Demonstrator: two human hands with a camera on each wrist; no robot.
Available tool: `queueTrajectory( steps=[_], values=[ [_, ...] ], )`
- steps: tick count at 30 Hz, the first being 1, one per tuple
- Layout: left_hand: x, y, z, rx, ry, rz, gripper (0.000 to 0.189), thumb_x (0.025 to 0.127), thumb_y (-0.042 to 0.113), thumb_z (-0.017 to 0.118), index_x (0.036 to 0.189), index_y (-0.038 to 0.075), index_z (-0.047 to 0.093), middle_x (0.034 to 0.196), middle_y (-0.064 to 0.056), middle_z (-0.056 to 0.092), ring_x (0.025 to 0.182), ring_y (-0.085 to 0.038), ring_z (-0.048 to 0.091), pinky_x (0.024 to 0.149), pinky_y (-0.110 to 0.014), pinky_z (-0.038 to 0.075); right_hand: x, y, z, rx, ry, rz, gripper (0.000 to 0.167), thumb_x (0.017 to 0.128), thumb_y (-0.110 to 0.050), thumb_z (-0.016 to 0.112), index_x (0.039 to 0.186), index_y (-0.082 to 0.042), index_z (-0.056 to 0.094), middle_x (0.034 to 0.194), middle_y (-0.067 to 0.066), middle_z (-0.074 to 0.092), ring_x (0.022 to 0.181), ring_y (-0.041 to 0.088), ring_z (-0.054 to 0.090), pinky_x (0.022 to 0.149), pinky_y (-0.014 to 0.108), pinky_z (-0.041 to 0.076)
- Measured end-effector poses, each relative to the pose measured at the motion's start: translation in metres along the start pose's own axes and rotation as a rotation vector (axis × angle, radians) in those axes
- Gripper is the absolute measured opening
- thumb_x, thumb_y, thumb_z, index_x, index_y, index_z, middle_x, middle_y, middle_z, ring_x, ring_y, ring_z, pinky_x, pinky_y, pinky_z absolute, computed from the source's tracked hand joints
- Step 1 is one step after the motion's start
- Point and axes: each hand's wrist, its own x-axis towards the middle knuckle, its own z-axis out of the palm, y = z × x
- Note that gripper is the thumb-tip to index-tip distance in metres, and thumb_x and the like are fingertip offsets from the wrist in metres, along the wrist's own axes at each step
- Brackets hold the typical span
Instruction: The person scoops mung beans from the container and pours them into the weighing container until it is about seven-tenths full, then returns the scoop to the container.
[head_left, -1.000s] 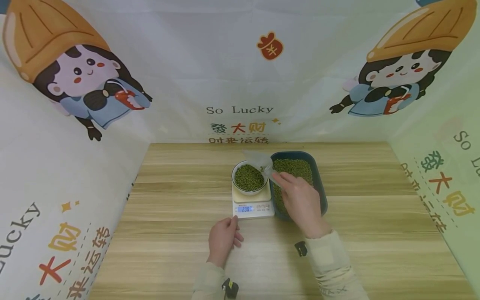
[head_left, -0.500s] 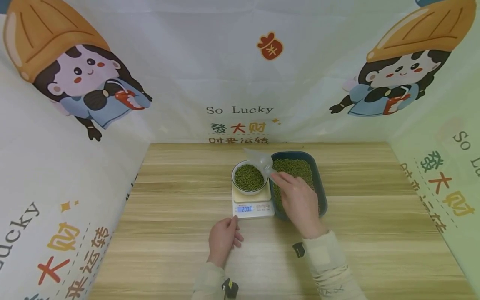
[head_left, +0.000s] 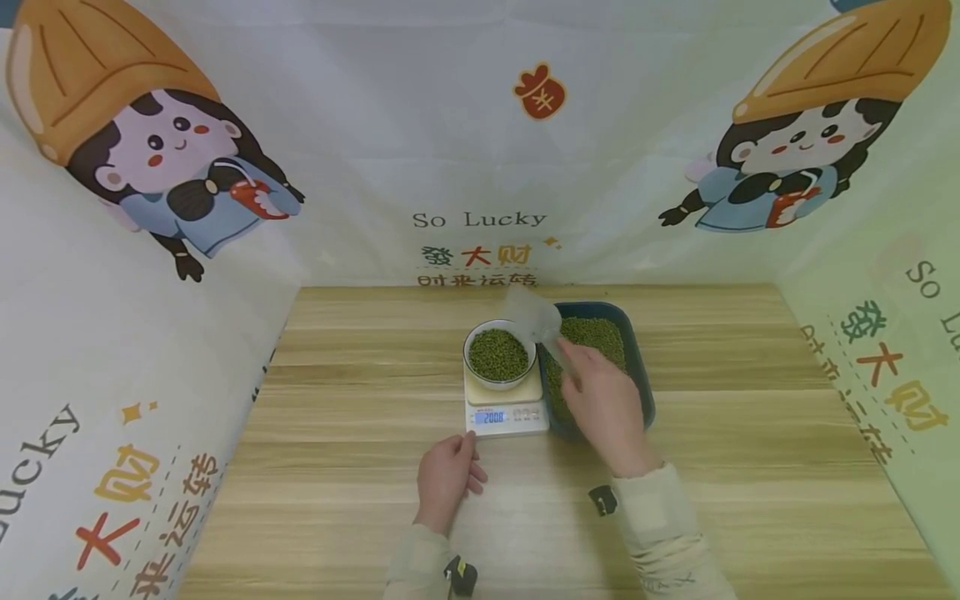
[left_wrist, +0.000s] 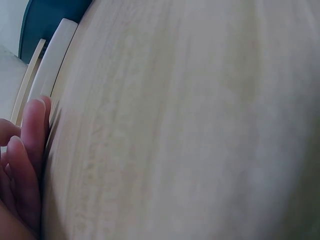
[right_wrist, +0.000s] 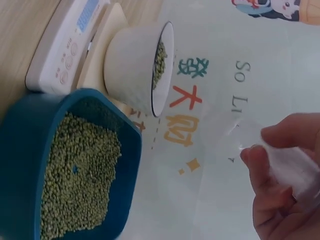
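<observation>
My right hand grips the handle of a clear plastic scoop, held over the gap between bowl and tub. In the right wrist view the scoop's handle lies within the curled fingers. A white bowl with a dark rim holds green mung beans and stands on a white kitchen scale, whose lit display looks like 200.8. My left hand rests on the table at the scale's front left corner, fingers loosely bent around nothing. In the left wrist view its fingertips lie by the scale's edge.
A dark blue tub full of mung beans stands close against the scale's right side. The wooden table ends at a printed cloth backdrop behind and at both sides.
The scoop has tipped back and swung right, away from over the bowl, toward the tub. The display reading changed, then held at about 200.8. My left hand stays put.
</observation>
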Motion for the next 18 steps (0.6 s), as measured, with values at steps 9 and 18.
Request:
queueTrajectory(
  steps=[9,18],
  values=[
    [0.000,-0.002,0.001,-0.005,-0.004,-0.003,0.046,0.091,0.050,0.040,0.074,0.011,0.057,0.055,-0.001,0.060,0.044,-0.016,0.058,0.039,-0.027,0.046,0.001,0.030,-0.047,0.001,-0.174,0.185,0.040,0.087,-0.028,0.050,0.123,-0.010,0.050,0.050,0.002,0.051,0.032,0.010,0.035,0.028,0.024,0.029],
    [0.001,-0.001,0.000,0.005,-0.020,-0.023,0.045,0.091,0.049,0.040,0.075,0.011,0.057,0.056,-0.001,0.061,0.046,-0.016,0.059,0.040,-0.027,0.047,0.003,0.063,-0.087,-0.021,-0.340,0.069,0.035,0.089,-0.023,0.049,0.117,-0.003,0.056,0.090,0.014,0.066,0.041,0.009,0.039,0.038,0.027,0.031]
  ],
)
